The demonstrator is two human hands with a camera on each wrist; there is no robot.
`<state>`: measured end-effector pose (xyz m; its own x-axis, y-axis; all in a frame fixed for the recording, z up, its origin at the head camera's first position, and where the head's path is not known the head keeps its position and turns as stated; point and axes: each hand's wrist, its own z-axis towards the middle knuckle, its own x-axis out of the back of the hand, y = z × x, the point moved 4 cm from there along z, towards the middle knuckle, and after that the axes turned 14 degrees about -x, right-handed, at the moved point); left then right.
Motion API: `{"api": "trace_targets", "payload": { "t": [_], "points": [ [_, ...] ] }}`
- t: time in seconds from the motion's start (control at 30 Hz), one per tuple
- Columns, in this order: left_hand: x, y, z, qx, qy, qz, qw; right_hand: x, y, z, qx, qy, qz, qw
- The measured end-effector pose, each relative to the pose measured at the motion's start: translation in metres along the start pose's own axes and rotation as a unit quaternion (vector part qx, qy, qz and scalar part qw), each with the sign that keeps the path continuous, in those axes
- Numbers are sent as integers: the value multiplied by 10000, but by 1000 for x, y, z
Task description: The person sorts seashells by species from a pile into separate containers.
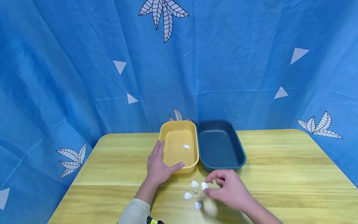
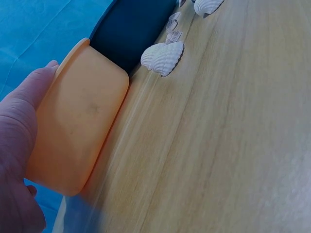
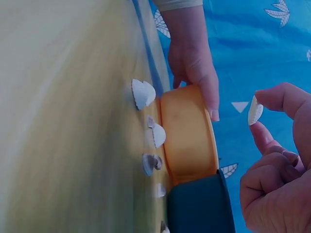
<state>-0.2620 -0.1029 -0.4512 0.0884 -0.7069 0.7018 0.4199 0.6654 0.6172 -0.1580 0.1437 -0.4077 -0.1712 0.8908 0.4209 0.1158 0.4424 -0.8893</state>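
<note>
Your left hand [image 1: 160,168] is spread wide at the near left corner of the yellow, round-cornered, rectangular plastic tray [image 1: 165,157]: the thumb lies along the near rim, the fingers along the left side. That placing probably steadies the tray while leaving most of its opening uncovered.

Your right hand [image 1: 230,188] is narrowed to a fingertip pinch on a white, ribbed, fan-shaped seashell [image 3: 255,110], raised off the table beyond the yellow tray's near right corner. You have it by its edges — a thin, curved piece likely sits more securely that way than flat under a palm, and much of its face stays in sight.

Inside the yellow tray, right of its middle, lies a small whitish shell [image 1: 186,146]. Close along its right side stands a dark blue, round-cornered plastic tray [image 1: 241,155]; side by side, both probably stay within easy reach.

In front of the yellow tray, towards you, three loose white shells [image 1: 187,195] lie apart on the wood-grained table [image 1: 279,161], with a little brownish shell [image 1: 195,191] among them — spaced so that each can likely be pinched singly. Behind the yellow tray hangs a blue, leaf-printed cloth [image 1: 237,62].
</note>
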Motion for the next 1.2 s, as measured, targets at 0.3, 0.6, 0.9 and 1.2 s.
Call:
{"api": "trace_targets", "payload": {
  "t": [0.3, 0.6, 0.9, 1.2],
  "points": [
    [1, 2, 0, 9, 1, -50, 10000, 3, -9, 16, 252, 35, 92, 9996],
    [3, 0, -1, 52, 2, -32, 10000, 4, -23, 38, 305, 273, 21, 9992],
    [2, 1, -2, 154, -57, -2, 9999, 3, -32, 63, 389, 547, 85, 9977],
    [1, 3, 1, 17, -29, -39, 10000, 4, -38, 84, 343, 820, 36, 9960]
  ]
}}
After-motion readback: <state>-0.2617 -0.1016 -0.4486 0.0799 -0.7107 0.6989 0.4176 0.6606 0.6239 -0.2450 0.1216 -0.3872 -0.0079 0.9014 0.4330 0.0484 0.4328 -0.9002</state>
